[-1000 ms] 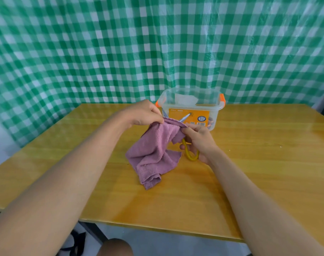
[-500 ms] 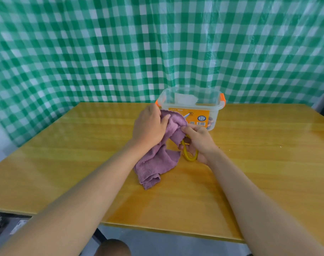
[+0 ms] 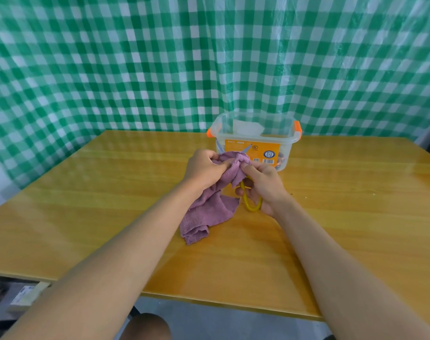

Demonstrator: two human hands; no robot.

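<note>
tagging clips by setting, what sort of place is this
Probably a makeshift filming corner, not a furnished room: a wooden table against a green-checked plastic sheet hung as backdrop, a clear storage box on it. The left hand grips a purple cloth, the right hand scissors.

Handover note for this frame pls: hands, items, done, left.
Right hand holds the scissors by the yellow handles.
Left hand grips the purple cloth, bunched over the blades.
The cloth's tail lies on the table; the clear box stands behind, untouched.
Done: blades wrapped.
Left: probably finish the wipe; blade state is hidden.
</note>
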